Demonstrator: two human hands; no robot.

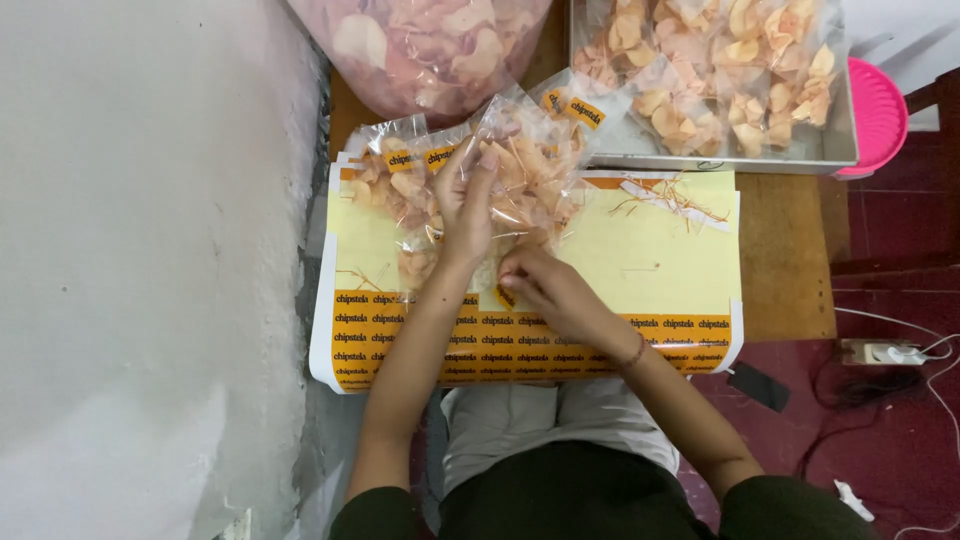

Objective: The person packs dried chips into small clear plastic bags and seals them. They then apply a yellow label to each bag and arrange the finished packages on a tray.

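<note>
Chip packet [525, 175], clear and full of pale crisps, held up over the yellow sticker sheet [640, 255]; left hand [465, 205] grips its side, fingers closed, right hand [540, 285] pinches at its bottom edge, more packets [395, 180] lying just left

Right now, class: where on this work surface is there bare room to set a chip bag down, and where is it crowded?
Free: the yellow sheet right of the right hand, below the peeled strips; also bare wooden table between the sheet and the metal tray. Crowded: the left side, where the left hand holds a chip bag above stacked bags.
</note>
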